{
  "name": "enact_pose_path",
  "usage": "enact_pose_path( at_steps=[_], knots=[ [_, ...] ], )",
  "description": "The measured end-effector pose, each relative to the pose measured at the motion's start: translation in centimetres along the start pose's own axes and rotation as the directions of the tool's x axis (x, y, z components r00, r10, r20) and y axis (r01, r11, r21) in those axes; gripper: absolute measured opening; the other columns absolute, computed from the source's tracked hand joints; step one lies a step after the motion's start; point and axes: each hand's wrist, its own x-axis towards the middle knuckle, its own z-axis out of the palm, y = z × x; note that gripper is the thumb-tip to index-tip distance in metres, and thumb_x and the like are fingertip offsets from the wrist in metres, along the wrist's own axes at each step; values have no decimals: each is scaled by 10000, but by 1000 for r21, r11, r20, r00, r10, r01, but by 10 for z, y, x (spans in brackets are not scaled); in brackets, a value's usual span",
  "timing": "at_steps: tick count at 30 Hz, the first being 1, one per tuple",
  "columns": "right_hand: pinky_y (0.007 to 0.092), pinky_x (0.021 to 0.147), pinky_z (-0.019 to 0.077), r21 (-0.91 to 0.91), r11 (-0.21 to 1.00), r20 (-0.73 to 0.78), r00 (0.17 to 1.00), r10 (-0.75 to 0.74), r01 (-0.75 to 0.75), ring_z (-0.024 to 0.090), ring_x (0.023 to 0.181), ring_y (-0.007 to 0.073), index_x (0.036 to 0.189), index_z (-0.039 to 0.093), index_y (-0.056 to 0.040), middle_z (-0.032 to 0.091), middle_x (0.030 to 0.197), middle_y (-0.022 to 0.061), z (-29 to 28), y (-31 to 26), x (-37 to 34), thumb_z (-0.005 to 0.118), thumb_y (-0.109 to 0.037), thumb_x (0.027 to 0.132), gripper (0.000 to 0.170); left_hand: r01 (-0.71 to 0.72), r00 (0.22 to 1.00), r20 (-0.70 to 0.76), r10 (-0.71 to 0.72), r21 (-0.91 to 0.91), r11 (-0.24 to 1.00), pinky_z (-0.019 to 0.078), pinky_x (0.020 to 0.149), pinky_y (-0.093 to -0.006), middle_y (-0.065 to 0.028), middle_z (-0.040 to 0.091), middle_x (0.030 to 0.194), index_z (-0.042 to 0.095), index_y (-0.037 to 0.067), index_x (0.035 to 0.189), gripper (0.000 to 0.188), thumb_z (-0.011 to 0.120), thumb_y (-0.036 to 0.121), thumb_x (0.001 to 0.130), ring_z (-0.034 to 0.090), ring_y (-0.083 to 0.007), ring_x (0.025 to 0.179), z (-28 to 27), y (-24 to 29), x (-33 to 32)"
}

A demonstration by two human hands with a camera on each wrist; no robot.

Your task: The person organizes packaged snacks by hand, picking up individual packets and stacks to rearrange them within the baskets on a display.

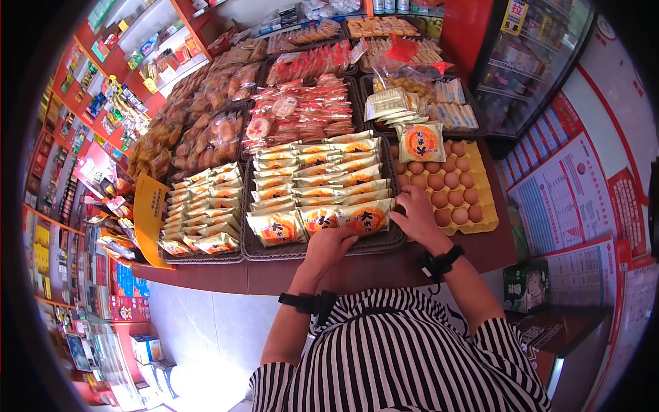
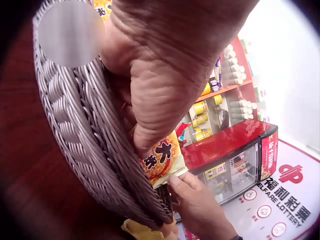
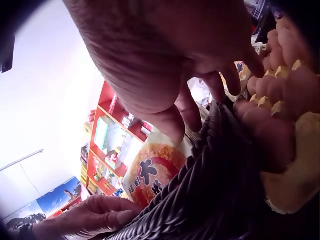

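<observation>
Rows of cream packets with orange rice crackers fill a dark woven basket (image 1: 322,253). At its front right lies a packet (image 1: 365,218) (image 2: 164,159) (image 3: 154,172) with dark characters. My left hand (image 1: 329,248) (image 2: 165,75) (image 3: 90,216) grips this packet's lower left part by the basket's front rim, its fingertips partly hidden. My right hand (image 1: 420,218) (image 2: 199,201) (image 3: 170,65) pinches the packet's right edge between thumb and fingers, over the basket's right rim. Two similar packets, including a left one (image 1: 276,228), stand beside it in the front row.
Right of the basket, a yellow tray (image 1: 486,221) holds eggs, with a single packet (image 1: 421,143) on its back part. A smaller basket (image 1: 206,258) of packets stands left, beside a yellow card (image 1: 147,216). Bagged snacks (image 1: 302,113) lie behind; a glass-door fridge (image 1: 528,69) stands back right.
</observation>
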Motion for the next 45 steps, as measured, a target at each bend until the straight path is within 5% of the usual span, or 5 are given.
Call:
enact_pose_path(
  at_steps=[11, 22, 31, 43, 45],
  knots=[
    [388, 844, 407, 221, 973, 1, 997, 76, -75, 485, 983, 335, 939, 506, -34, 475, 1039, 151, -16, 13, 12, 697, -114, 711, 308, -55, 994, -97, 59, 37, 998, 494, 656, -399, -110, 642, 793, 683, 124, 921, 159, 605, 219, 821, 623, -306, 754, -5, 3, -10],
    [460, 885, 401, -235, 958, -282, 955, 92, -162, 440, 1093, 405, 1248, 403, -34, 440, 1180, 233, -18, 80, 70, 722, -207, 693, 663, -58, 977, -208, 42, -71, 996, 489, 638, -377, -102, 620, 777, 656, 79, 890, 117, 606, 158, 820, 618, -304, 734, 0, -1, -24],
    [476, 917, 400, -92, 836, -235, 827, 510, -541, 438, 1160, 366, 1278, 372, -19, 470, 1231, 209, -14, 110, 87, 704, -294, 749, 683, -38, 978, -209, 24, -63, 997, 500, 666, -350, -111, 641, 838, 654, 47, 880, 104, 634, 109, 799, 632, -295, 772, 1, -1, -27],
    [389, 751, 450, 305, 778, -151, 778, 609, -550, 601, 878, 313, 981, 573, -31, 613, 940, 206, -20, 125, 83, 648, -224, 775, 292, -79, 966, -246, 82, 20, 997, 492, 624, -373, -78, 609, 758, 653, 83, 857, 96, 629, 158, 802, 615, -293, 718, 3, -1, -24],
    [296, 681, 436, 376, 871, -380, 804, 457, -316, 522, 734, 131, 923, 560, 4, 567, 771, 78, -33, 117, 76, 574, -134, 839, 163, -94, 962, -255, 98, 26, 995, 493, 624, -373, -80, 608, 759, 651, 80, 860, 96, 629, 155, 804, 613, -294, 715, 6, -4, -23]
  ],
)
